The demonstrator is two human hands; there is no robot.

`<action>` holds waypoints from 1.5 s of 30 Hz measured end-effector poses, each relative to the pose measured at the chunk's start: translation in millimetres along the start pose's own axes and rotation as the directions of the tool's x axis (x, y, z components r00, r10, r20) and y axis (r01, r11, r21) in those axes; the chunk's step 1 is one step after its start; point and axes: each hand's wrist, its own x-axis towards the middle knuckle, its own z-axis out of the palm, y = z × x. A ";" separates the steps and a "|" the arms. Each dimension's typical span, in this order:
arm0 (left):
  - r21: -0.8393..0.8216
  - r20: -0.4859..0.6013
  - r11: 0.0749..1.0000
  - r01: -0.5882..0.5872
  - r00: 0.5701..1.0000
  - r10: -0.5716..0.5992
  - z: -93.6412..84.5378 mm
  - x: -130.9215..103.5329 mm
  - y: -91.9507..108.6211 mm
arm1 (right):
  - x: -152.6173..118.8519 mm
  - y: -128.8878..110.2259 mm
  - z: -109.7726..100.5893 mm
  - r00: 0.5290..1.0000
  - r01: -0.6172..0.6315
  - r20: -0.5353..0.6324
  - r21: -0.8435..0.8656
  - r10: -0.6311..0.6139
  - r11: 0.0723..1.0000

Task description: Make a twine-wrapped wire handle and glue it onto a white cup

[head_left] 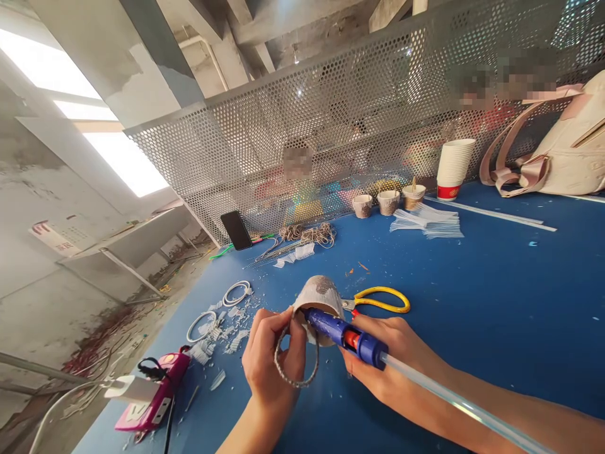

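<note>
My left hand (pixel 274 356) pinches the rim of a small whitish-brown cup (pixel 319 293), which lies tipped with its opening toward me. A thin twisted ring (pixel 297 381) hangs at those fingers, against the cup's rim. My right hand (pixel 392 353) is closed around a blue glue gun (pixel 331 328), its handle hidden by the hand. The gun's front end points into the cup's opening, and a long clear glue stick (pixel 454 400) sticks out of its back. Yellow-handled scissors (pixel 382 299) lie just beyond my right hand.
Left are a pink power strip (pixel 158 403), two white rings (pixel 236 293) and scraps. Farther back stand a phone (pixel 236 230), twine (pixel 321 234), small cups (pixel 388 202), clear strips (pixel 430 221), stacked paper cups (pixel 454 167) and a bag (pixel 574 148). People sit behind a perforated screen (pixel 265 151).
</note>
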 end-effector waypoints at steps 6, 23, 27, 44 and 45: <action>0.035 -0.004 0.999 -0.025 1.000 0.025 -0.8 1.9 2.0 | 0.2 2.1 0.7 1.000 0.005 -0.012 0.001 -0.005 1.000; 0.002 -0.019 0.999 -0.032 0.999 0.032 -0.8 2.3 1.7 | -6.1 3.8 -4.3 0.980 0.196 0.020 -0.183 -0.196 0.963; -0.002 -0.021 1.000 -0.013 1.000 0.013 -0.5 1.0 0.9 | -6.5 2.5 -3.9 0.988 0.147 -0.019 -0.191 -0.154 0.970; 0.002 -0.015 0.998 -0.055 0.998 0.055 0.9 2.7 1.2 | -3.2 1.7 -2.5 0.994 0.113 0.015 -0.162 -0.112 0.980; 0.000 -0.016 0.999 -0.051 0.999 0.051 0.9 2.6 1.2 | -3.1 1.5 -2.8 0.993 0.118 0.015 -0.156 -0.117 0.981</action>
